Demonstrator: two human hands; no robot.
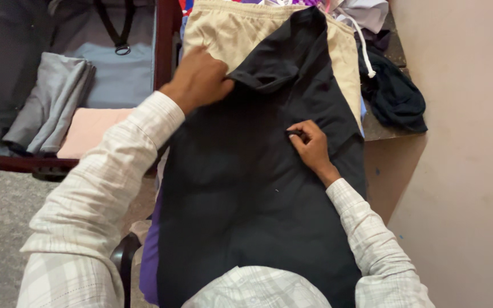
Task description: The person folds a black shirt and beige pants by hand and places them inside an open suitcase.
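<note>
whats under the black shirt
A beige drawstring cloth garment shows beneath the black fabric shirt, and purple cloth at its left edge. The rest is covered.

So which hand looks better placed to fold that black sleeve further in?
Probably the left hand: it already grips the sleeve of the black shirt. The right hand pinches fabric mid-shirt.

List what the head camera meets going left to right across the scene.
Folded grey garment → folded pink cloth → left hand → black shirt → right hand → dark bundled cloth → beige wall.
</note>
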